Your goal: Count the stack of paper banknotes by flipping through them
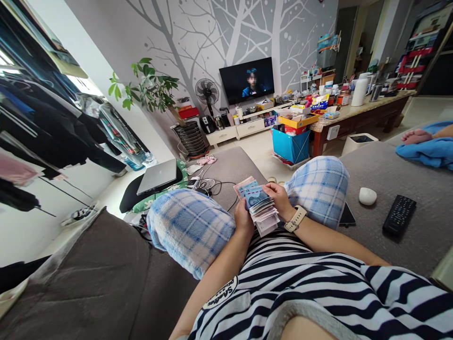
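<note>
A thick stack of banknotes (pixel 264 213) is held over my lap, between my knees. Blue notes lie on top, and a few pinkish ones fan out at the upper left. My left hand (pixel 244 218) is closed round the stack's left side. At the upper right, the fingers of my right hand (pixel 279 198) pinch the edge of a blue note; a pale-strapped watch (pixel 296 219) is on that wrist. The lower edges of the notes hang unevenly towards my striped shirt. Some of my left fingers are hidden behind the stack.
A remote control (pixel 399 215), a white rounded case (pixel 367 196) and a dark tablet-like device (pixel 348 215) lie on the sofa at right. To the left are a laptop (pixel 157 177) and tangled cables (pixel 208 185). Another person's foot (pixel 416 136) rests at far right.
</note>
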### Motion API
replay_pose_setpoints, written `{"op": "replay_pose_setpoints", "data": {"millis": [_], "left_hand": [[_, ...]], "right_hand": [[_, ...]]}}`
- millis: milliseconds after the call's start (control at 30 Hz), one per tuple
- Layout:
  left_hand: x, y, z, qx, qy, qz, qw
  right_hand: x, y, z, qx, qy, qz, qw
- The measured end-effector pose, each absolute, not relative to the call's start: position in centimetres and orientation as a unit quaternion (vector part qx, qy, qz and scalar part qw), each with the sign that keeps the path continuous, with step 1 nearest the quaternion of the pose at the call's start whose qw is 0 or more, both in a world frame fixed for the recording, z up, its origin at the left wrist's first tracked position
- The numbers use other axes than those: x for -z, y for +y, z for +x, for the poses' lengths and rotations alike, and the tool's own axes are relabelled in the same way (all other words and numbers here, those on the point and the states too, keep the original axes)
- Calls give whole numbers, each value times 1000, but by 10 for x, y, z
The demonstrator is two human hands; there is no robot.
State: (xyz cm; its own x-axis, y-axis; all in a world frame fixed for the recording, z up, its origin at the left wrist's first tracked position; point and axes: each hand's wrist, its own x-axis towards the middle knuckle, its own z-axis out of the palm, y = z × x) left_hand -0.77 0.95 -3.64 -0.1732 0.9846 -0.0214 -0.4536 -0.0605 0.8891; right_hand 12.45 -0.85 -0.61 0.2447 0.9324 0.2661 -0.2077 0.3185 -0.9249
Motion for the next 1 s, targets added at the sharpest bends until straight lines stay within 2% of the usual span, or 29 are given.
{"op": "replay_pose_setpoints", "data": {"millis": [267,433,733,1000], "left_hand": [[35,9,-5,-642,393,315,577],[29,4,-3,-649,377,281,598],[22,-1,0,-641,356,287,617],[26,3,-1,-642,374,289,604]], "right_hand": [[6,-9,125,-407,-458,-409,676],[10,-9,124,-448,-447,-388,670],[12,-3,122,-413,-408,-402,708],[11,-4,125,-410,-446,-420,676]]}}
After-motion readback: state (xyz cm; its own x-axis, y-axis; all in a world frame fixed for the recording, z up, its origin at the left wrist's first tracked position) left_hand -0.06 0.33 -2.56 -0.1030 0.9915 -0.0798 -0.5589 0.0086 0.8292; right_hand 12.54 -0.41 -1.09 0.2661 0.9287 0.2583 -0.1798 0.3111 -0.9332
